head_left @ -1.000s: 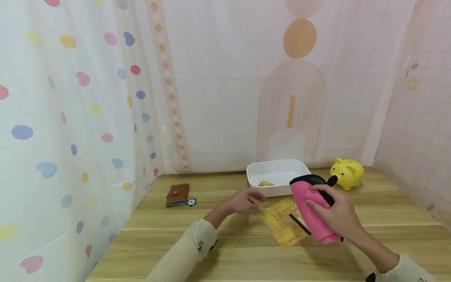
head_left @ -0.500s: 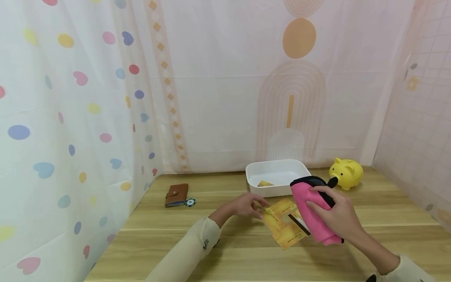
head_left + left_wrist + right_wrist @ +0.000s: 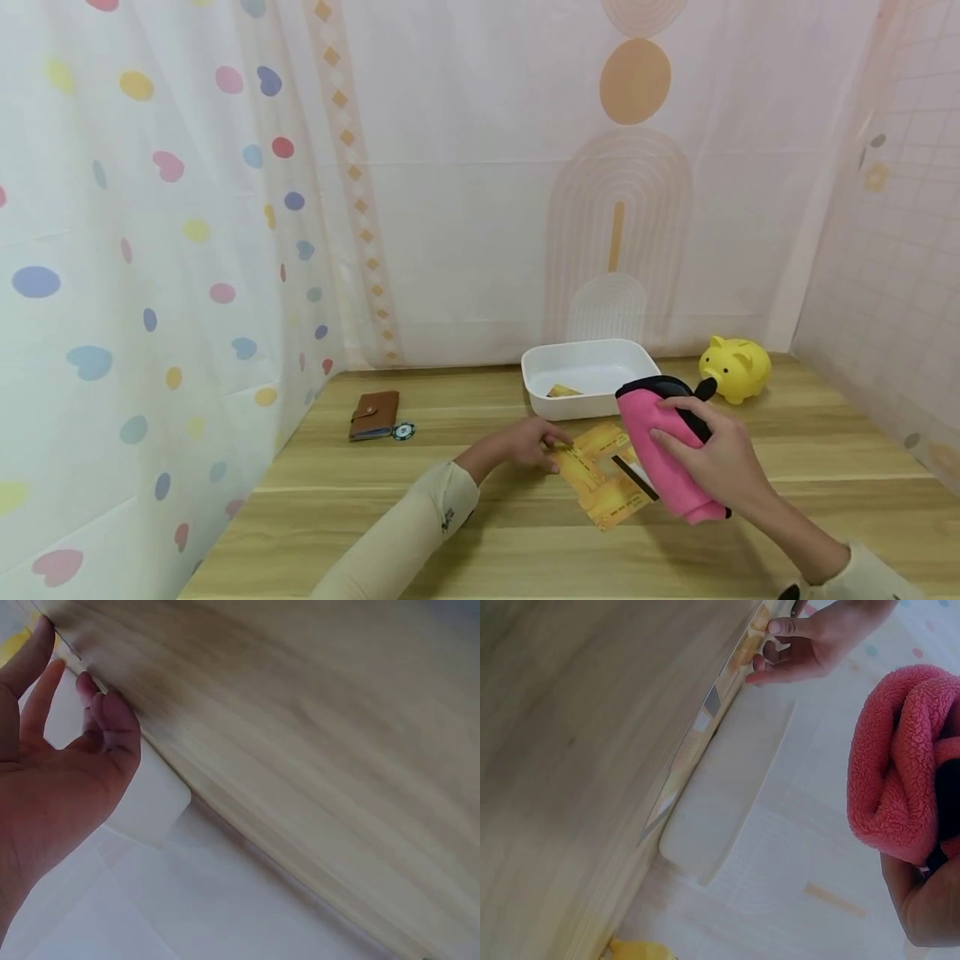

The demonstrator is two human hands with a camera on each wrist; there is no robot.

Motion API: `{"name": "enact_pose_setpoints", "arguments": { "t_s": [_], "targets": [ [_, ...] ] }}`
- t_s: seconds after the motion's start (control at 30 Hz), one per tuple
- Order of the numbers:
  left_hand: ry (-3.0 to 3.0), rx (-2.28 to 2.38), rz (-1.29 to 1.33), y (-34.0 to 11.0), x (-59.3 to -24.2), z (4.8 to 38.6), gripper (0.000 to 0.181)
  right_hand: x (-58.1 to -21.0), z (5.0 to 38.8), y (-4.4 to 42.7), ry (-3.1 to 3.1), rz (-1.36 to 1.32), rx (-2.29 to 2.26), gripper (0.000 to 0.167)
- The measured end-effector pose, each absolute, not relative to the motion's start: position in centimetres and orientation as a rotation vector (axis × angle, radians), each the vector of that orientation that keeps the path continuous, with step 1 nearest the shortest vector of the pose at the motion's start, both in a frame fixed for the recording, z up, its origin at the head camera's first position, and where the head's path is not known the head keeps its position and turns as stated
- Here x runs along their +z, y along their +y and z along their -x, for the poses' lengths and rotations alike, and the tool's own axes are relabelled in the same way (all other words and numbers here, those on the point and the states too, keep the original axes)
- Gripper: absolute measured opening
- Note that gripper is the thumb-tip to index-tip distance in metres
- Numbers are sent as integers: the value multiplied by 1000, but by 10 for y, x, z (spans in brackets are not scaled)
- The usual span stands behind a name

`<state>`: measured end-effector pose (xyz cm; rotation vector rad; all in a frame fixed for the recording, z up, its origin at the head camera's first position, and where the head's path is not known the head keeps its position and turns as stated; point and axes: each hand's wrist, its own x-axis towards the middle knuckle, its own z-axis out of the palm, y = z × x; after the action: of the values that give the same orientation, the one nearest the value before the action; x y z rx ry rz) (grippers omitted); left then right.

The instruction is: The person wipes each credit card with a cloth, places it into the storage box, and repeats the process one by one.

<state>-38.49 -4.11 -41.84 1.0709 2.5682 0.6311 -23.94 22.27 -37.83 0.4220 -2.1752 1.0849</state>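
Several orange-yellow bank cards (image 3: 600,475) lie close together on the wooden table, one showing a dark stripe. My left hand (image 3: 528,443) is at their left edge, thumb and forefinger spread at the nearest card. In the left wrist view, a gap shows between thumb and forefinger of the left hand (image 3: 75,765). My right hand (image 3: 723,454) grips a folded pink plush cloth (image 3: 660,450) with black trim, held up beside the cards and partly over them. The right wrist view shows the fluffy pile of the cloth (image 3: 892,765).
Behind the cards stands a white tray (image 3: 536,404) with a yellow card (image 3: 562,390) inside. A yellow piggy bank (image 3: 738,368) is at the back right. At the left lie a brown wallet (image 3: 375,414) and a poker chip (image 3: 403,431). Curtains surround the table.
My left hand has come down from above the table to the left edge of the cards. The right hand holds the pink cloth in nearly the same place.
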Motion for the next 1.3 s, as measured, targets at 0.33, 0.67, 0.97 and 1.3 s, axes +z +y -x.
{"name": "enact_pose_setpoints", "arguments": {
  "t_s": [0.33,0.67,0.97,1.3],
  "targets": [
    [2679,388,-1044,-43,-414,380,35,-377,238,223,-2185,-415,1096,31],
    [2700,389,-1048,-47,-414,378,45,-379,238,223,-2188,-409,1062,32],
    [2687,430,-1018,-51,-411,381,42,-375,242,224,-2166,-439,1056,32],
    [2694,448,-1000,-55,-416,376,44,-377,240,223,-2188,-426,1065,32]
  ]
}}
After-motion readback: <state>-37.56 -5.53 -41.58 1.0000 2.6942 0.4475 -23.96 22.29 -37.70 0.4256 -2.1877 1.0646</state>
